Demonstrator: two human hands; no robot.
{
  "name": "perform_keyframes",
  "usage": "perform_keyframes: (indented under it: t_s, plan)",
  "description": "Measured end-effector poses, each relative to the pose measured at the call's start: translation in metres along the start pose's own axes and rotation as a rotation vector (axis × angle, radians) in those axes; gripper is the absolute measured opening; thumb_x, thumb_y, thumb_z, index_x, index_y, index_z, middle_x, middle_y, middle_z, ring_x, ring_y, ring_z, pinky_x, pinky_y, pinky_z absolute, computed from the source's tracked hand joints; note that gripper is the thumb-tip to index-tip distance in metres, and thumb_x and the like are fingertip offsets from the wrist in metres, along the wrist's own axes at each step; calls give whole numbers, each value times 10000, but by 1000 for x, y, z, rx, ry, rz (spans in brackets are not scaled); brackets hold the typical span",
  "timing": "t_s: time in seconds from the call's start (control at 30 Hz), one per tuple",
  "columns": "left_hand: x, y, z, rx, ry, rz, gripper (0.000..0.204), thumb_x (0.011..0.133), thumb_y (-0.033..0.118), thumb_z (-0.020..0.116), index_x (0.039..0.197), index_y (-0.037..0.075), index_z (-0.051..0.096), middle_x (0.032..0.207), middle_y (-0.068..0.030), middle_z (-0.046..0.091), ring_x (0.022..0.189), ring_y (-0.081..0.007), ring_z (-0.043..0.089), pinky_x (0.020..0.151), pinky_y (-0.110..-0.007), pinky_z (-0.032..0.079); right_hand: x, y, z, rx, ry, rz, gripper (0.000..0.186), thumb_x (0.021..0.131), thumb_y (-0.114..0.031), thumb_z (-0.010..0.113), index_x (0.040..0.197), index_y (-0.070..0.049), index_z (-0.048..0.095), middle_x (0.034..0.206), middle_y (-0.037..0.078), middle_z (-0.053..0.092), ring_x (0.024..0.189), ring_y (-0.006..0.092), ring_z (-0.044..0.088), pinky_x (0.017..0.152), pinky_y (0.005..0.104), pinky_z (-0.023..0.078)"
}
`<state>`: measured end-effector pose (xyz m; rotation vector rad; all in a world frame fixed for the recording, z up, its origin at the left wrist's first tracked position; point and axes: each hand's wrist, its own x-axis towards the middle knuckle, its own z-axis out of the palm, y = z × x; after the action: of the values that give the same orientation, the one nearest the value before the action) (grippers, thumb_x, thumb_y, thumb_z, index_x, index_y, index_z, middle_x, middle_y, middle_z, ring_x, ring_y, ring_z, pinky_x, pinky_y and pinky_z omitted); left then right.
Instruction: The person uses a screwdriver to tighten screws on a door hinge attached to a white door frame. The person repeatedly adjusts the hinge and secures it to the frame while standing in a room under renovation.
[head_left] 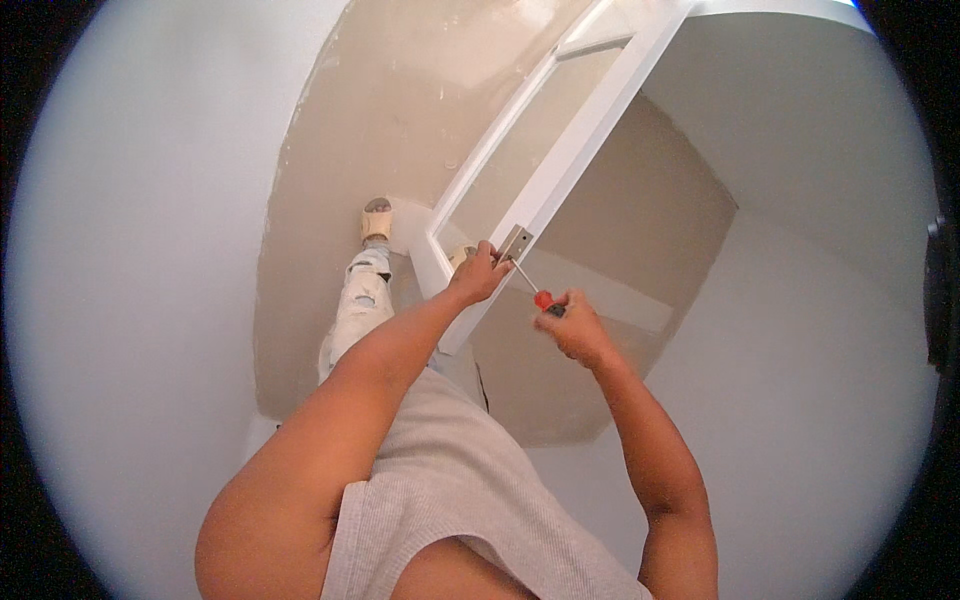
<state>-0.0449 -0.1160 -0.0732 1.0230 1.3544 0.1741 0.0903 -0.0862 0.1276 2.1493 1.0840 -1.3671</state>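
A white door [570, 157] with glass panels stands before me, its narrow edge turned my way. On that edge sits a metal hinge [517, 240] with dark screw holes. My left hand [480, 274] is closed at the hinge, its fingertips pressed against the lower part; the fingers partly hide it. A screwdriver [543, 299] with a red and black handle is gripped in my right hand [577, 330]. The shaft slants up and left, and its tip meets the lower part of the hinge beside my left fingertips. Whether a screw is there is too small to tell.
Pale walls [150, 280] rise on both sides. The beige floor [350, 130] has white smears along its edge. My sandalled foot [377, 218] stands left of the door. A dark object [937, 295] is on the far right wall.
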Motion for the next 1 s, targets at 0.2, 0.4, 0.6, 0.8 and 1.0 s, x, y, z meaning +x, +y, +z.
perform_keyframes:
  t_s: [0.2,0.4,0.6,0.8,1.0]
  plan:
    - [-5,-6,5,-21,16,30,501,889,411,572,1147,13,412,1014,-266,626,971,-418,607,850,-474,467,-25,1,11,-963,344,-615,231,865,-254,580,1009,-77,544,840,155,613,678,276,634,573,397,509]
    - [-7,-4,3,-29,37,18,520,883,413,578,1155,4,406,1034,-261,621,983,-421,602,850,-473,466,2,-1,-9,480,-76,201,261,837,-272,612,969,-55,553,877,169,625,779,284,650,610,434,508]
    - [0,-1,1,-36,-6,10,505,876,381,577,1125,-29,419,1060,-270,601,1004,-417,590,869,-480,452,-21,-13,17,-631,260,-443,238,872,-187,552,1017,-3,514,838,208,632,749,320,664,584,447,519]
    - [9,-14,9,-17,-40,23,544,865,426,597,1119,-16,408,1039,-258,617,999,-401,600,866,-462,459,-36,-47,-1,-897,58,-448,197,896,-114,491,1041,12,534,879,238,625,803,324,659,611,447,526]
    - [-1,-7,-3,-4,-73,-26,586,851,431,615,1155,-18,392,1064,-268,600,998,-401,600,870,-460,460,-2,-22,3,114,-74,73,249,876,-204,536,993,15,561,852,211,620,740,330,657,569,445,526]
